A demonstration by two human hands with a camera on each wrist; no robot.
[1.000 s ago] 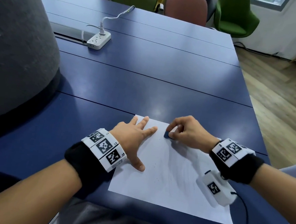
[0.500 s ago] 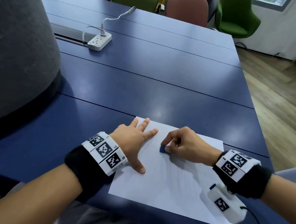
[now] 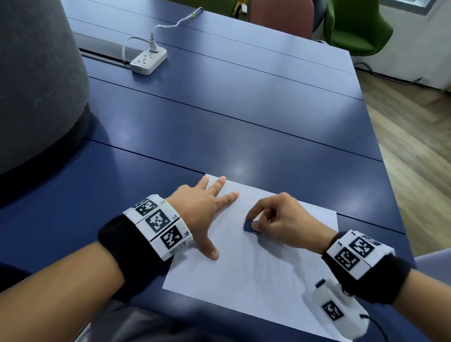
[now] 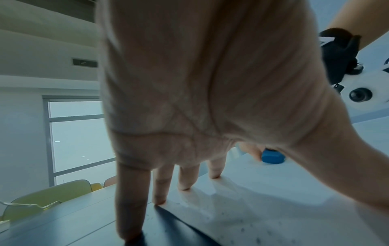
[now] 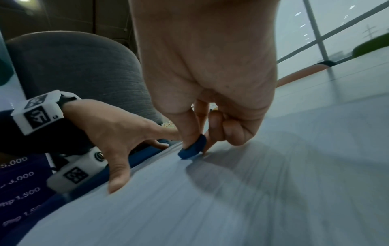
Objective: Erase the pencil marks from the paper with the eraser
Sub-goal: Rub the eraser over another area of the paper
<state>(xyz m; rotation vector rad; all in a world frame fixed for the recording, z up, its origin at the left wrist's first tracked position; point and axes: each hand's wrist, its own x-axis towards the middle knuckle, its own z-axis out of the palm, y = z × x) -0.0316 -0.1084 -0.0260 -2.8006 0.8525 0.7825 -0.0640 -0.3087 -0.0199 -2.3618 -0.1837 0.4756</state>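
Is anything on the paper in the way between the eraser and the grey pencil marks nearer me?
Nothing visible. The right hand pinches the eraser on the paper; the pencil marks lie open, the left hand off to the side.

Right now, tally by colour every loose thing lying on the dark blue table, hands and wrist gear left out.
White: 2, the white sheet of paper and the white power strip with its cord.
Blue: 1, the small blue eraser, pinched by the right hand against the paper, which the left hand pins flat.
Total: 3.
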